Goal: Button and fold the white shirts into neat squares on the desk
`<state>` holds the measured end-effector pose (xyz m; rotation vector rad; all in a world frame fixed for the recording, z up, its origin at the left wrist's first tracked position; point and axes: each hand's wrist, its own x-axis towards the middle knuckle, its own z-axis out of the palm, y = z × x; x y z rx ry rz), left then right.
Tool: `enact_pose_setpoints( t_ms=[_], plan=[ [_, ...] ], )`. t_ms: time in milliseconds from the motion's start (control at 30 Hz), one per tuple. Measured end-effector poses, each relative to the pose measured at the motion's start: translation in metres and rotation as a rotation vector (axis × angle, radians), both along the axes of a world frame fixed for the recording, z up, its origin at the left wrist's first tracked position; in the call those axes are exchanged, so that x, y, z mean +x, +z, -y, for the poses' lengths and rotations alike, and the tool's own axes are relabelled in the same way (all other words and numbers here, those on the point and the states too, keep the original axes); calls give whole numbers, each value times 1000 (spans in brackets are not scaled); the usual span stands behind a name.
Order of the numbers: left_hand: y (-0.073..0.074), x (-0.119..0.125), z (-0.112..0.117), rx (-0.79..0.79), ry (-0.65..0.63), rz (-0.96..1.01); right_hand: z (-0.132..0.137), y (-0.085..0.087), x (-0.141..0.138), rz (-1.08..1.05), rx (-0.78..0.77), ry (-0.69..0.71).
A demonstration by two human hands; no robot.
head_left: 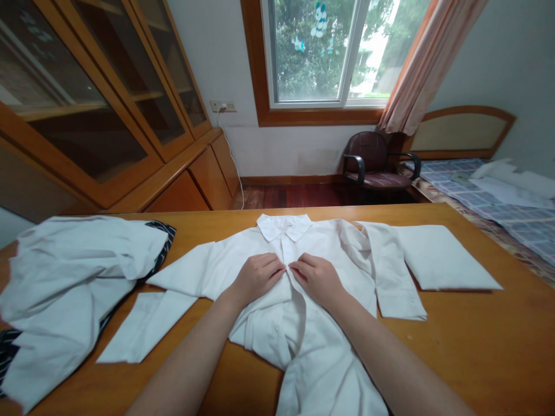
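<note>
A white collared shirt (303,323) lies face up on the wooden table (498,346), collar away from me, sleeves spread to both sides. My left hand (256,276) rests on the shirt's chest, fingers curled and pinching the front placket just below the collar. My right hand (316,277) mirrors it from the other side, fingers pinched on the same placket edge. The fingertips of both hands meet at the button line.
A heap of white clothes with a dark striped piece (73,289) lies at the table's left. A folded white garment (442,257) sits at the right. Beyond the table are a wooden cabinet (99,115), a dark chair (377,162) and a bed (498,196).
</note>
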<state>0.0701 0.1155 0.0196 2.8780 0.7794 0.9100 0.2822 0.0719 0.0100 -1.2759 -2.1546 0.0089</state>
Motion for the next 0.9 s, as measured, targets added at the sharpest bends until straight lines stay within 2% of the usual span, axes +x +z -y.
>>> enact_pose_setpoints(
  t_ms=[900],
  plan=[
    [0,-1,0,-27,0,-12,0,-2,-3,16,21,-17]
  ],
)
